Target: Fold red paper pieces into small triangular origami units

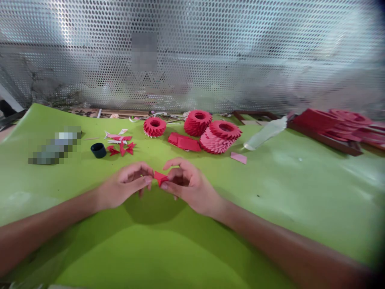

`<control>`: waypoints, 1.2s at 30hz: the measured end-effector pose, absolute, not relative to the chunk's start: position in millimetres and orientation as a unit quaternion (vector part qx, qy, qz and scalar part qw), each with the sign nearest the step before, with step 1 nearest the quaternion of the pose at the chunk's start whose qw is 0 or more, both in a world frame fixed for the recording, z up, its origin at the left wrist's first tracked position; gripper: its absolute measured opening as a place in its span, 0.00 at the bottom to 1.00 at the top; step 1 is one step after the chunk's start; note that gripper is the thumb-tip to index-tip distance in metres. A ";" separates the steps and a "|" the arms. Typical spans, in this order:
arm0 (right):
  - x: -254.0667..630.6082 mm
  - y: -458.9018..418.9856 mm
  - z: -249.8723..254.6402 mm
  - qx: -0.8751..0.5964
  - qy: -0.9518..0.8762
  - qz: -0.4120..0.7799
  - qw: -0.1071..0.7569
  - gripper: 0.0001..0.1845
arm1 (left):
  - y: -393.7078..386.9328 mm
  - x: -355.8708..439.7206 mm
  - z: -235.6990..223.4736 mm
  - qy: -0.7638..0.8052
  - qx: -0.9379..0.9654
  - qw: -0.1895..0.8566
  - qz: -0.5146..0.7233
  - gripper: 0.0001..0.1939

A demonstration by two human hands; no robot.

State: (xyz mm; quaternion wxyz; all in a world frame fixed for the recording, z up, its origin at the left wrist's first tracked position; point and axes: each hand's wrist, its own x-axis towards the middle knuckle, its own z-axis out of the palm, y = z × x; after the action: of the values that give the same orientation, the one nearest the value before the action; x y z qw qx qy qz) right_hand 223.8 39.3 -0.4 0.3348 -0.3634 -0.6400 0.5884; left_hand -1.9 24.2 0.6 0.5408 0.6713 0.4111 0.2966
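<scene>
A small folded piece of red paper (159, 178) is held between both hands just above the green table cover (300, 192). My left hand (128, 184) pinches its left edge with thumb and fingers closed. Gripping the right side, my right hand (186, 184) has its fingers curled round the paper. Behind the hands lie small folded red and white paper pieces (120, 143) and a stack of red paper sheets (184, 141).
Three ring-shaped red paper assemblies (155, 126) (197, 121) (221, 136) stand at the back. A dark blue cap (98, 150), a pink slip (238, 157), a clear bottle lying on its side (264, 133), and a tray of red paper (333, 126) at the right. Perforated metal screen (210, 48) behind.
</scene>
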 end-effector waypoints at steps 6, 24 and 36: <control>218.7 35.9 -1.2 -0.360 -0.655 0.592 0.300 0.21 | 13.5 5.6 0.5 0.436 0.757 0.446 0.194 0.22; 222.8 35.8 8.0 -0.409 -0.773 0.426 0.233 0.16 | 19.6 7.4 9.5 0.488 0.777 0.363 0.159 0.21; 222.2 34.7 8.7 -0.419 -0.766 0.438 0.216 0.14 | 17.0 7.5 11.9 0.504 0.766 0.369 0.154 0.18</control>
State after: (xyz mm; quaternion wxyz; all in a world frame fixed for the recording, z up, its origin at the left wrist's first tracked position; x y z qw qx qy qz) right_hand 222.2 34.7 8.7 0.2159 -0.4190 -0.7656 0.4377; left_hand 7.5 17.0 11.9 0.3689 0.7656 0.5039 0.1541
